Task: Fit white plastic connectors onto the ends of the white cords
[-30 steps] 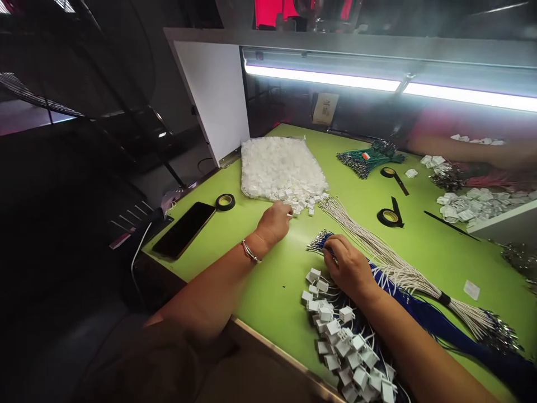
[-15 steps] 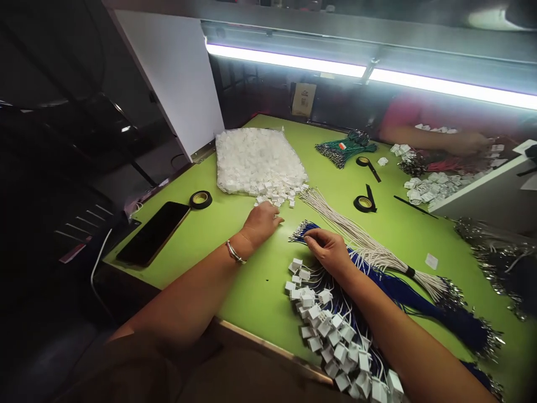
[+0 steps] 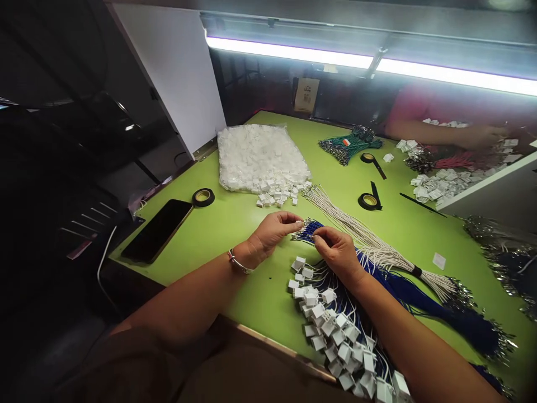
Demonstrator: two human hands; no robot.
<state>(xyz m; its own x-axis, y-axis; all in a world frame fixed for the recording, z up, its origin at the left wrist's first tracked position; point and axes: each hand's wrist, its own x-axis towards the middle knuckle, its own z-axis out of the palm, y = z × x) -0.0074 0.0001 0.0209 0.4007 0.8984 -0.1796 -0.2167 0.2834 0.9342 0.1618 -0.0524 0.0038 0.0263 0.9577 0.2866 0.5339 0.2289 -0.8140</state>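
My left hand (image 3: 272,232) is closed in a pinch beside the tips of the blue wires (image 3: 311,225). Between its fingertips shows a small white bit that looks like a connector housing, mostly covered. Just to the right, my right hand (image 3: 339,252) pinches at the metal-tipped ends of the same bundle, apparently on one wire; its fingers hide most of it. Beneath the right forearm lies a heap of wires fitted with white connector housings (image 3: 335,330), hanging over the table's front edge. A bundle of white wires (image 3: 352,221), tied with black tape, runs behind the blue one.
A clear bag of white housings (image 3: 260,154) stands at the back, with loose housings (image 3: 277,196) spilling in front. A phone (image 3: 158,230) and tape roll (image 3: 203,197) lie left. Another tape roll (image 3: 369,201) and green wires (image 3: 350,144) lie behind. Across the table sits another person (image 3: 444,131).
My left hand has moved from the loose housings toward me and right, up to the blue wire tips. My right hand stays at the bundle, its pinch slightly shifted. The view has tilted a little.
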